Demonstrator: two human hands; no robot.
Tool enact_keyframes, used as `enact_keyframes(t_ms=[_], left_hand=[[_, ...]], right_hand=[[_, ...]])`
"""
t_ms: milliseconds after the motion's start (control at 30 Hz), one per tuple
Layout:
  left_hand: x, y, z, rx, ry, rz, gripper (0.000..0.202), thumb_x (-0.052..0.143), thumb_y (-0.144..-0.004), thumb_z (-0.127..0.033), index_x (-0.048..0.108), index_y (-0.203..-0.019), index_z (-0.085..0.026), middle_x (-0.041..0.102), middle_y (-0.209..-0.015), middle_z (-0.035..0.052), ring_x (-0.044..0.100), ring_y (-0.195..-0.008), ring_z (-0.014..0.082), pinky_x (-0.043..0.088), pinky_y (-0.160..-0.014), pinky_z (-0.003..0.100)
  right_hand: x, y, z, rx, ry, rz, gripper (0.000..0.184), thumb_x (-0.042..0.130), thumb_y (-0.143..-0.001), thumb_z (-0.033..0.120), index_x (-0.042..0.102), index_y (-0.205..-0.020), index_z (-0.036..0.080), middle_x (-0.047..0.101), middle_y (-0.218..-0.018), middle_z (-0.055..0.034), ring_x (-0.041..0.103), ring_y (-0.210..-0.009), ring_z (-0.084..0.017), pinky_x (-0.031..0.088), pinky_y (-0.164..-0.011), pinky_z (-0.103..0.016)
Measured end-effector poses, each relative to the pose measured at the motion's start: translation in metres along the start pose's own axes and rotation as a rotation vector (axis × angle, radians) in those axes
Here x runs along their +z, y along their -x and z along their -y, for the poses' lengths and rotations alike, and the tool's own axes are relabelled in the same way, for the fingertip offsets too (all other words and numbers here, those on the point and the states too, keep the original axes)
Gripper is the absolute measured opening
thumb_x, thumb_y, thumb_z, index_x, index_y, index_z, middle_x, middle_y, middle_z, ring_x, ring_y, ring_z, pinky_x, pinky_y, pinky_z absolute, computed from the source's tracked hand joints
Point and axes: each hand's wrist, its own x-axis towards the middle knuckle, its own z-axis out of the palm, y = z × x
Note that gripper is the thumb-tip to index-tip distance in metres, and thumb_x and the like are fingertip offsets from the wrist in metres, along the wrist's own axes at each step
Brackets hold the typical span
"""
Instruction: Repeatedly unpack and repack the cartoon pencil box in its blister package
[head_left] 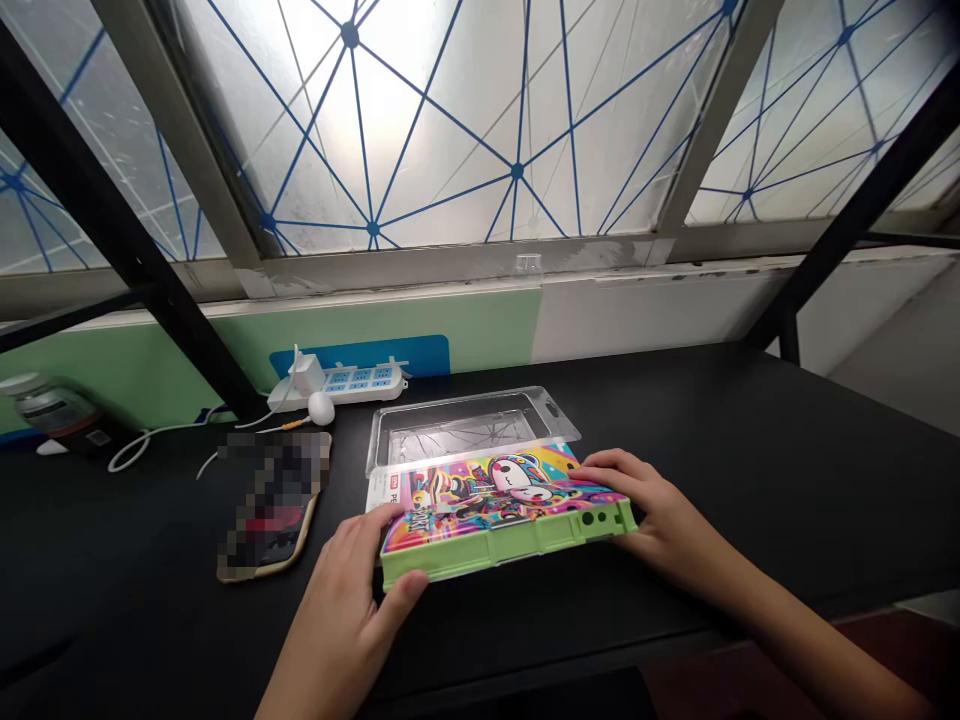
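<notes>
From the head camera, the left hand (352,590) pinches the left end of a lime-green pencil box (495,510), thumb on its front edge. The right hand (645,500) lies spread across the cartoon-printed lid, its thumb hidden. The box rests on a black desk (712,430), just before a clear plastic blister tray (465,425).

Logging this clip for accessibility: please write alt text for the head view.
The left hand and right hand hold a lime-green pencil box with a cartoon-printed lid, in front of a clear plastic blister tray on a black desk. A power strip and a blurred phone lie nearby.
</notes>
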Motion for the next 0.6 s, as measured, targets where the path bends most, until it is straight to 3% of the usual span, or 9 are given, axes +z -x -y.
enact_keyframes(t_ms=[100,233,433,500,600], left_hand=[[-0.001,-0.002,-0.002,-0.007,0.015,0.022,0.051,0.047,-0.098,-0.062,0.063,-0.127,-0.024,0.066,-0.129,0.0115,0.060,-0.121,0.0337,0.050,-0.102,0.052],[-0.002,-0.005,-0.007,-0.014,0.000,0.074,0.041,0.045,-0.101,-0.058,0.068,-0.112,-0.025,0.067,-0.128,0.0089,0.057,-0.123,0.0318,0.047,-0.104,0.049],[0.000,-0.004,-0.009,-0.033,-0.068,0.017,0.050,0.039,-0.103,-0.057,0.064,-0.127,-0.020,0.064,-0.136,0.0120,0.052,-0.129,0.0330,0.042,-0.109,0.053],[-0.001,-0.002,-0.008,-0.010,-0.086,0.017,0.052,0.040,-0.104,-0.055,0.060,-0.136,-0.019,0.063,-0.139,0.0124,0.051,-0.132,0.0326,0.041,-0.110,0.052],[-0.002,0.001,-0.007,0.026,-0.099,0.045,0.060,0.056,-0.097,-0.055,0.052,-0.146,-0.020,0.061,-0.142,0.0125,0.051,-0.132,0.0335,0.042,-0.110,0.051]], right_hand=[[-0.004,-0.004,0.009,0.059,0.026,0.063,0.034,0.063,-0.091,0.056,0.075,-0.113,0.032,0.063,-0.121,-0.0085,0.062,-0.109,-0.032,0.053,-0.095,-0.049],[-0.005,-0.010,0.018,0.087,0.037,0.102,0.044,0.048,-0.098,0.061,0.076,-0.100,0.028,0.064,-0.112,-0.0093,0.062,-0.106,-0.030,0.050,-0.096,-0.048],[0.002,-0.009,0.018,0.139,0.170,-0.044,0.043,0.051,-0.094,0.063,0.068,-0.107,0.025,0.065,-0.118,-0.0106,0.064,-0.105,-0.031,0.048,-0.093,-0.050],[0.004,-0.007,0.017,0.089,0.210,-0.104,0.040,0.053,-0.095,0.058,0.066,-0.113,0.025,0.065,-0.119,-0.0114,0.065,-0.105,-0.031,0.047,-0.093,-0.050],[0.008,-0.006,0.023,-0.069,0.348,-0.213,0.029,0.051,-0.099,0.043,0.067,-0.113,0.023,0.065,-0.121,-0.0135,0.064,-0.110,-0.032,0.042,-0.096,-0.052]])
